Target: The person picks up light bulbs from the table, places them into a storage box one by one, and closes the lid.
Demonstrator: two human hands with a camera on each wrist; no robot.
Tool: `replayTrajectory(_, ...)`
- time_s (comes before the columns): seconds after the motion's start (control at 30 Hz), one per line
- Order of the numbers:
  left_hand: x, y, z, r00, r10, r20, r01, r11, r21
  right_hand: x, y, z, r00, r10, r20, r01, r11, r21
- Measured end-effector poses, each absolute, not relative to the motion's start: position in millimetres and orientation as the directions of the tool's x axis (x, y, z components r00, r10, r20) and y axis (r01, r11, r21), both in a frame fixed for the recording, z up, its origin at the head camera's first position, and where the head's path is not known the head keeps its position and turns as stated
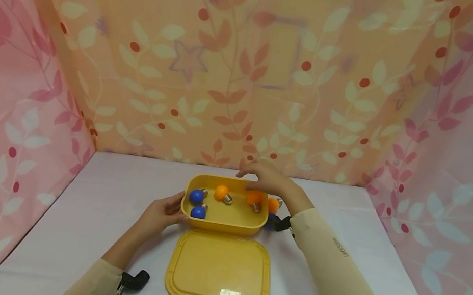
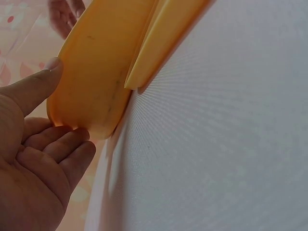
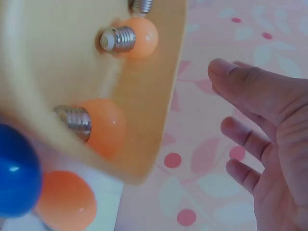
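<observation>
A yellow plastic box (image 1: 223,228) holds small light bulbs with metal screw bases: two blue ones, a front blue bulb (image 1: 198,212) and a rear blue bulb (image 1: 196,196), plus an orange bulb (image 1: 221,192) and another orange bulb (image 1: 254,198) toward the right. At the box's left end my left hand (image 1: 159,216) holds the corner, thumb and fingertips against its wall (image 2: 91,72). Over the back right rim hovers my right hand (image 1: 269,178), its fingers loosely bent and apart with nothing between them. In the right wrist view that hand (image 3: 269,125) stands clear of the bulbs.
Outside the box's right end lie an orange bulb (image 1: 273,205) and a blue bulb (image 3: 17,171), partly hidden by the right wrist's camera in the head view. A flat yellow lid (image 1: 219,271) lies in front of the box on the white cloth (image 1: 119,185). Patterned curtains (image 1: 231,64) surround the table.
</observation>
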State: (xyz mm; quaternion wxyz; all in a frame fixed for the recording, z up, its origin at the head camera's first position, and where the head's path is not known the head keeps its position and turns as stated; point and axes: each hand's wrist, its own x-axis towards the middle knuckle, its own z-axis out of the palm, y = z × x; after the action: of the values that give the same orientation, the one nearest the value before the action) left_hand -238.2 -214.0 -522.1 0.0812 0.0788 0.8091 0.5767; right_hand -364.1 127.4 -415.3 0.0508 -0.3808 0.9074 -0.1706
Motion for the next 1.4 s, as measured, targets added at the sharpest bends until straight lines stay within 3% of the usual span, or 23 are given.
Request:
replayTrajectory(0.3, -237.7, -213.6, -519.1, -0.979, 0.198, -0.054, 0.017, 0.341, 0.940, -325.8, 165.0, -420.0, -0.813, -0.563, 0.151, -0.553, 0.665, -0.501)
replayTrajectory(0.67, -235.4, -213.5, -521.5, -0.975, 0.216, -0.051, 0.027, 0.342, 0.939, -282.0, 210.7, -449.2, -0.828, -0.490, 0.273, -0.554, 0.637, -0.536)
replayTrajectory(1.03, -241.5, -211.4, -517.7, -0.974, 0.222, -0.039, 0.039, 0.336, 0.941, -268.0, 246.2, -488.3, -0.919, -0.353, 0.174, -0.372, 0.634, -0.678)
replayTrajectory(1.4, -237.5, -213.3, -521.1, -0.975, 0.221, -0.032, 0.043, 0.329, 0.943, -271.6, 252.8, -515.9, -0.931, -0.350, 0.105, -0.308, 0.597, -0.741)
